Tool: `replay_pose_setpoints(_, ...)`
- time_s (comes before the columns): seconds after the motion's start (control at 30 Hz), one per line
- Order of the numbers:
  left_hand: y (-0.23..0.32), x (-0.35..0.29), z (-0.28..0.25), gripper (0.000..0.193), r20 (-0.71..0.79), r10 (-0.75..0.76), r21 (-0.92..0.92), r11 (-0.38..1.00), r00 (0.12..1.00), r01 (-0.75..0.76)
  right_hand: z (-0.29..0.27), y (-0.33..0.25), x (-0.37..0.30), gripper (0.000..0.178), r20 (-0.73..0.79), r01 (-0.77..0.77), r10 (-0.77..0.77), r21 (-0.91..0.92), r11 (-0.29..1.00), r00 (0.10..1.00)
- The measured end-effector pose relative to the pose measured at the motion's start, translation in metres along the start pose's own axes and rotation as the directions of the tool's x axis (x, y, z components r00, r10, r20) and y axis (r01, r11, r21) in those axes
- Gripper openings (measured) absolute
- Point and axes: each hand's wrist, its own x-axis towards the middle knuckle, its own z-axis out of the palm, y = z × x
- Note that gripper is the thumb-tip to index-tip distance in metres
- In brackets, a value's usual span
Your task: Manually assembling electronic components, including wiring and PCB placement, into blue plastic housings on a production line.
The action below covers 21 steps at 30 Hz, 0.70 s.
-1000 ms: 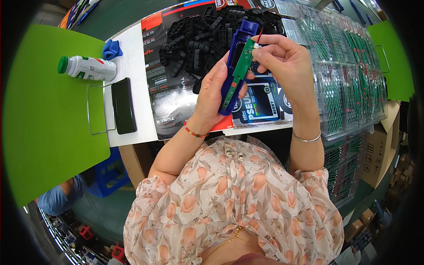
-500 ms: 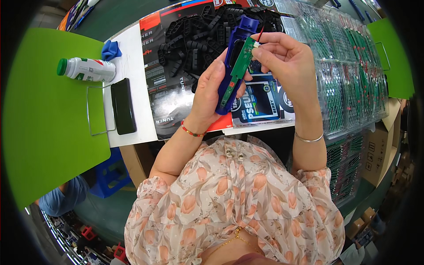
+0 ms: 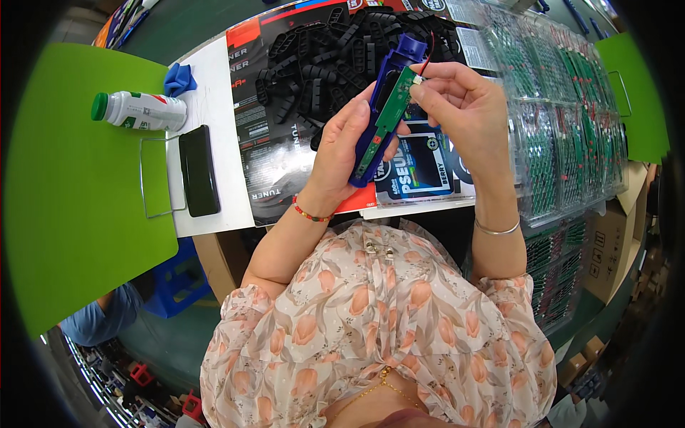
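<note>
My left hand (image 3: pixel 344 140) is wrapped round a long blue plastic housing (image 3: pixel 410 48), held tilted above the table. A narrow green circuit board (image 3: pixel 392 107) lies along the housing's open face, its lower end down inside. At the board's upper end my right hand (image 3: pixel 457 96) pinches the corner by a small white connector (image 3: pixel 417 80), from which red and dark wires (image 3: pixel 430 51) rise. Part of the board's top edge is hidden by the right fingertips. Beyond the hands lies a heap of black ribbed plastic parts (image 3: pixel 314 71).
Clear trays (image 3: pixel 531 157) of green circuit boards are stacked at the right. To the left lie a black phone (image 3: pixel 199 171), a white bottle (image 3: pixel 146 112) with a green cap and a blue cloth-like piece (image 3: pixel 179 80). Green panels (image 3: pixel 93 185) flank the table. Printed sheets (image 3: pixel 275 167) cover its top.
The housing's upper end has tilted slightly to the right and down, with the board in it. My right hand has shifted a little with it, still pinching by the connector.
</note>
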Motion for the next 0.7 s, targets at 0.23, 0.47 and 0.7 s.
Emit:
replay_pose_setpoints(0.23, -0.001, -0.003, 0.004, 0.050, -0.020, -0.025, 0.098, 0.995, 0.999, 0.027, -0.005, 0.025, 0.000, 0.020, -0.006, 0.077, -0.078, -0.057, 0.995, 0.997)
replay_pose_setpoints(0.47, -0.003, 0.000, 0.012, 0.050, -0.076, 0.050, 0.382, 0.924, 0.996, -0.018, 0.013, 0.020, -0.008, 0.049, -0.182, 0.176, -0.208, -0.181, 0.968, 0.961)
replay_pose_setpoints(0.7, 0.001, -0.003, 0.015, 0.050, -0.099, 0.053, 0.369, 0.929, 0.994, -0.013, 0.016, 0.018, -0.012, 0.069, -0.215, 0.067, -0.063, 0.008, 0.998, 0.975)
